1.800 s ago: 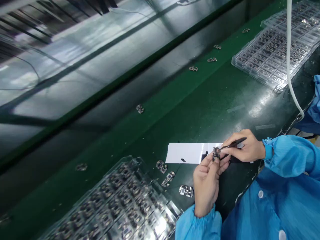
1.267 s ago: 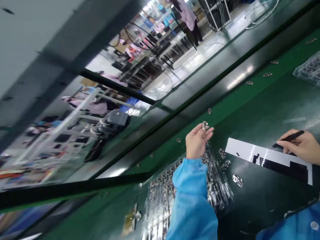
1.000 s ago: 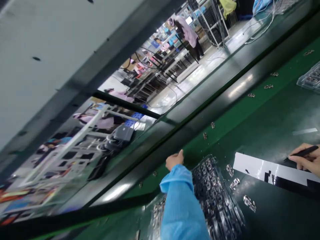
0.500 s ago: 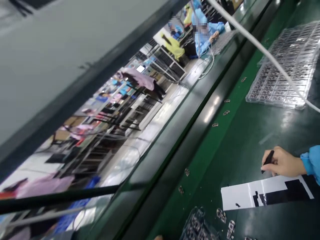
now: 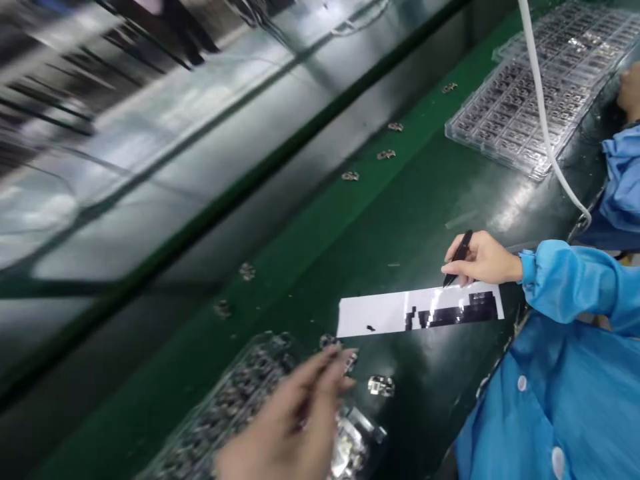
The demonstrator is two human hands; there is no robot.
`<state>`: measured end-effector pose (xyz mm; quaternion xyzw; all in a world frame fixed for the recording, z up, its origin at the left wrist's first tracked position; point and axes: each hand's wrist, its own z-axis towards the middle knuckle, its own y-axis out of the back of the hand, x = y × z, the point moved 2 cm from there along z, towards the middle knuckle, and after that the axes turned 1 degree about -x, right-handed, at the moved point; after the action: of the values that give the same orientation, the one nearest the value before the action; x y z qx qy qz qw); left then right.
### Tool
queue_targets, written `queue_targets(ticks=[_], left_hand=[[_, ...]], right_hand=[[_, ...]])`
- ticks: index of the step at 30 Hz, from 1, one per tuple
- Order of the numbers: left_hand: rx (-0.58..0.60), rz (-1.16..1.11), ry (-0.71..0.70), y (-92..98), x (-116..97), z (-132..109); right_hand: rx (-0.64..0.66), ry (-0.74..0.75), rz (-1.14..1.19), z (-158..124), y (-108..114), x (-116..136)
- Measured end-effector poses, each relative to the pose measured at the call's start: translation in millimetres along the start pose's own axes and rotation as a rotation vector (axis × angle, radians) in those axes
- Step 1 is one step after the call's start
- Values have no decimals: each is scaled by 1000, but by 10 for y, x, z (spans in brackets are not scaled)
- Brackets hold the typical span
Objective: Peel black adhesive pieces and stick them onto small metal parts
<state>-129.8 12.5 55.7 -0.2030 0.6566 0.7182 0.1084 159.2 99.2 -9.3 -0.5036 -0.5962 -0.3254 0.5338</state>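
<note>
In the head view, my right hand [image 5: 480, 259] is closed on slim black tweezers [image 5: 461, 252], their tip down at the upper edge of a white strip [image 5: 373, 310]. Black patches [image 5: 460, 313] cover part of that strip's right half. My left hand [image 5: 287, 420], blurred by motion, reaches in from the bottom, its fingertips beside a small metal part [image 5: 351, 361]. Whether the fingers touch or grip it, I cannot tell. Another small metal part [image 5: 381, 385] lies just to the right. Under and beside this hand is a clear plastic tray [image 5: 235, 390] of similar parts.
Stacked clear trays [image 5: 520, 107] full of parts lie at the upper right, crossed by a white cable [image 5: 540, 93]. Several loose parts [image 5: 387, 154] are scattered along the green bench [image 5: 320, 247]. A co-worker's hand [image 5: 631, 90] and blue sleeve show at the right edge.
The view has swung down and to the right. My left hand has come in from the bottom edge to the loose parts. My right hand still holds the tweezers above the strip.
</note>
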Motion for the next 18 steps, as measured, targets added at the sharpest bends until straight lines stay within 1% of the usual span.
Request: queue_targets(ticks=[2, 3, 4, 5, 7, 10, 18], left_hand=[[107, 10, -421, -317, -465, -366], [162, 44, -581, -469, -650, -507], [192, 89, -691, -608, -796, -607], [211, 144, -757, -731, -907, -667], [205, 249, -797, -916, -1044, -692], [228, 327, -781, -1053, -1127, -629], [290, 273, -714, -1118, -1130, -539]], right_hand=[[1, -6, -16, -119, 81, 22], [-4, -6, -31, -180, 122, 28], [-10, -5, -46, -233, 161, 29], [-16, -4, -57, -274, 193, 26], [-23, 2, -68, -313, 235, 12], [-10, 0, -77, -295, 240, -13], [16, -10, -106, -252, 206, -31]])
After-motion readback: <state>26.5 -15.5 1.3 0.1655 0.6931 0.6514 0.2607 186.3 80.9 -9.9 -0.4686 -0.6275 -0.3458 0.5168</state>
